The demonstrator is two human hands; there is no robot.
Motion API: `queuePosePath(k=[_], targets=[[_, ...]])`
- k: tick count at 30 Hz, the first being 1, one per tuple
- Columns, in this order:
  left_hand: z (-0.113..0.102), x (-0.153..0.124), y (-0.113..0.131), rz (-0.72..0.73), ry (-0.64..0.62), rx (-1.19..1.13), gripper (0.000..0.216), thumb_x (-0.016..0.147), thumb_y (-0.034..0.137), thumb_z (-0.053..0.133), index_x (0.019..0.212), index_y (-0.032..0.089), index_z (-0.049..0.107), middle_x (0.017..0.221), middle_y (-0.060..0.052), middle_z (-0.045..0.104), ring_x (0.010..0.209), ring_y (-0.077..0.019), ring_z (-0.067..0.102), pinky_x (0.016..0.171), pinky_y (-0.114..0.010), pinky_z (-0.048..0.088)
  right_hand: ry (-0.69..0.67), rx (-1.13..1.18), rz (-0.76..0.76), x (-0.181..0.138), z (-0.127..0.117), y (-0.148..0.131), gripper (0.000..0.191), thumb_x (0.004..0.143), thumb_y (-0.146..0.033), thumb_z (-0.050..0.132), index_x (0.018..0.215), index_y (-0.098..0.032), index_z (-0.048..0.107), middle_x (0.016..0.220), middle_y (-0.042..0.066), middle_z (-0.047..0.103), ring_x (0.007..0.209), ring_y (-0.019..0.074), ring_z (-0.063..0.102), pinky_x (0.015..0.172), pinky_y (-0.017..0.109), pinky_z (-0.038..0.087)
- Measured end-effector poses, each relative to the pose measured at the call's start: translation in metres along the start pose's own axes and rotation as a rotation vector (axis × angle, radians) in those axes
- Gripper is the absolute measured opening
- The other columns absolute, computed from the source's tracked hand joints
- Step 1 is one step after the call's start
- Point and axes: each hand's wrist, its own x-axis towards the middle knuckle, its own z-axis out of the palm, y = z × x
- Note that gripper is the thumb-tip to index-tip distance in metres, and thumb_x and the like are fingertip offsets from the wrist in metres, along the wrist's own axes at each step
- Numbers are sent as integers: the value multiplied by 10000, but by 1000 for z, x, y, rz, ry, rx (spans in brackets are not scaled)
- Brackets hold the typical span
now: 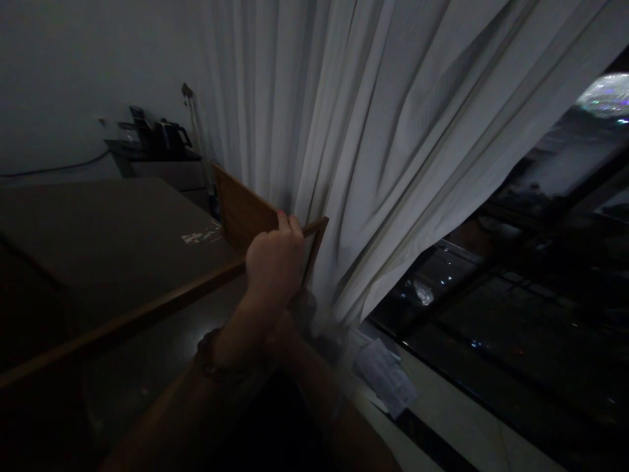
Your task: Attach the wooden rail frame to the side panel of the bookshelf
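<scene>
In the dim head view, my left hand [275, 255], with a dark bracelet at the wrist, is closed over the top rail of a wooden frame [187, 296] near its corner. The frame slants up from the lower left and turns downward right of the hand. A dark panel [171, 347] fills it and shows faint glare. My right hand [282, 331] is lower, just below the left wrist and close to the frame's side. It is dark and blurred, and its fingers are hidden. A pale smeared patch beside it cannot be made out. An orange-brown wooden board [246, 206] stands behind the left hand.
A grey-brown surface [108, 229] with pale peeling marks lies behind the frame. A dark kettle [171, 134] stands on a low cabinet [164, 172] by the wall. Long white curtains [363, 131] hang close on the right. Papers [386, 373] lie on the floor beside dark glass [515, 341].
</scene>
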Motion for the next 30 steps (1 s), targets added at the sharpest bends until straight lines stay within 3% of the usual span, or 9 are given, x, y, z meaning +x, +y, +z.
queuePosePath(k=[2,5,8,10,14,19,23,26,30], targets=[[-1,0,0,8,5,-1,437,904,92,227,1212,95,538,1375,-159,527,772,-199,690,617,-300,523,76,46,101,-28,-14,7,233,889,-347,521,920,-189,690,870,37,726,777,167,662,703,260,514],[-2,0,0,6,-10,-26,451,900,83,214,1210,82,542,1368,-182,527,784,-230,691,623,-330,520,294,305,432,-69,-34,20,298,853,-479,547,855,-215,685,808,19,719,753,171,667,682,267,524],[-3,0,0,-1,-26,-65,446,908,96,234,1249,76,521,1376,-199,513,800,-252,689,636,-357,519,369,348,554,-100,-49,32,344,826,-535,575,857,-206,667,820,37,713,784,184,665,725,292,526],[-2,0,0,0,-29,-84,418,915,123,268,1240,75,526,1390,-206,495,806,-256,688,645,-363,520,380,378,604,-111,-56,38,390,813,-578,571,849,-200,660,740,40,700,698,184,659,650,293,525],[-1,0,0,-12,-19,-84,355,924,165,321,1184,93,553,1383,-199,507,812,-251,688,654,-356,524,426,348,609,-111,-62,44,412,829,-571,552,902,-189,689,699,64,683,680,199,652,627,317,528],[-2,1,1,-19,-28,-93,347,925,156,348,1195,69,548,1292,-198,584,814,-252,692,644,-336,529,404,262,520,-93,-61,39,391,886,-510,488,997,-205,706,960,99,723,902,222,669,775,341,543],[-2,1,0,-12,-11,-87,358,925,130,329,1202,67,547,1186,-179,644,810,-237,694,657,-318,529,350,282,545,-81,-58,38,398,906,-497,443,1044,-217,691,1076,69,716,966,208,670,834,333,540],[-2,1,0,-11,-26,-75,351,932,148,324,1189,85,555,1155,-159,658,816,-225,694,662,-302,527,334,244,514,-76,-54,42,340,870,-466,520,1015,-215,698,1015,60,737,920,206,689,819,323,546],[-1,1,0,-28,-41,-86,350,942,164,320,1199,96,548,1152,-147,661,837,-213,691,686,-293,522,375,168,513,-75,-51,51,285,835,-447,580,968,-217,682,863,36,753,779,205,714,684,304,555]])
